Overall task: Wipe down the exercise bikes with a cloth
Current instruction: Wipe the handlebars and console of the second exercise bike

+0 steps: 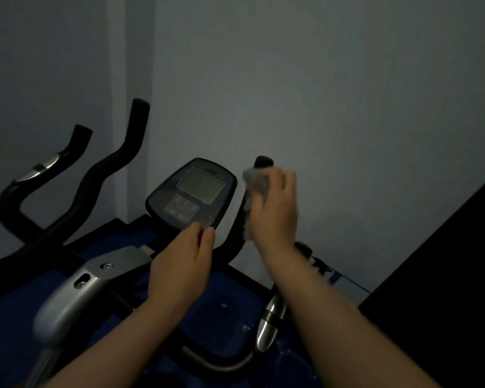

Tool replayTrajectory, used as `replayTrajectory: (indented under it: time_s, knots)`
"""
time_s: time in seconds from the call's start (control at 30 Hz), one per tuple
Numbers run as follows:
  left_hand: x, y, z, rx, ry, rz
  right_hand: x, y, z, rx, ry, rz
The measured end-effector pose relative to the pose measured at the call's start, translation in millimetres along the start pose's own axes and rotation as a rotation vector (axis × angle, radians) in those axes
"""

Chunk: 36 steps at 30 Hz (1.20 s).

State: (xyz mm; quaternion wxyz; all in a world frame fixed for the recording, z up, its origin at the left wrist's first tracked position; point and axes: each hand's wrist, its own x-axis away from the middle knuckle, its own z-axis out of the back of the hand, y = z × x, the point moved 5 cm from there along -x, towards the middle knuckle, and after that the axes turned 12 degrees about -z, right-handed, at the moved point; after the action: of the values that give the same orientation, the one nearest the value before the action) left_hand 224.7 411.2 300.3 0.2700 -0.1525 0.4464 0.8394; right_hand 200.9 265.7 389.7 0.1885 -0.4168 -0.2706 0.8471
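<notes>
A dim room, seen from the head of a person standing over an exercise bike (101,275). The right hand (275,208) wraps a grey cloth (254,182) around the bike's upright right handlebar (262,161), fingers curled so the fabric covers the grip all round, which suits rubbing along the bar. The black tip of the bar pokes out above the cloth. The left hand (184,261) rests at the lower edge of the console (192,193), thumb and fingers loosely pinching its rim, probably to steady it, though blur makes the contact hard to confirm. The console's screen is unlit. A second bike's handlebars (107,169) curve up at left, apart from the hands, likely awaiting their wipe.
</notes>
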Motion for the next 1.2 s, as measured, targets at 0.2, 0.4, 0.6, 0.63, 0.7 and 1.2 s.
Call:
replayTrajectory:
  time_s: [0.2, 0.4, 0.6, 0.63, 0.7, 1.2]
  knots:
    - [-0.4, -2.5, -1.1, 0.013, 0.002, 0.013, -0.9, 10.4, 11.7, -0.372, 0.197, -0.324]
    - [-1.0, -4.0, -1.5, 0.034, 0.007, 0.043, 2.8, 8.5, -13.2, -0.45, 0.12, -0.414]
    - [-1.8, -3.6, -3.6, -0.026, -0.021, 0.016, -30.5, 14.3, 3.1, -0.493, 0.208, -0.483]
    - [-1.5, -4.5, -3.6, -0.029, -0.02, 0.021, -29.4, 14.0, -1.4, -0.496, 0.189, -0.484]
    - [-0.8, -4.7, -4.2, -0.017, -0.018, 0.031, 0.5, 31.0, -16.4, -0.408, 0.086, -0.585]
    - [1.4, -5.0, 3.0, 0.079, 0.009, 0.052, 17.8, -13.4, -9.4, 0.167, -0.192, 0.225]
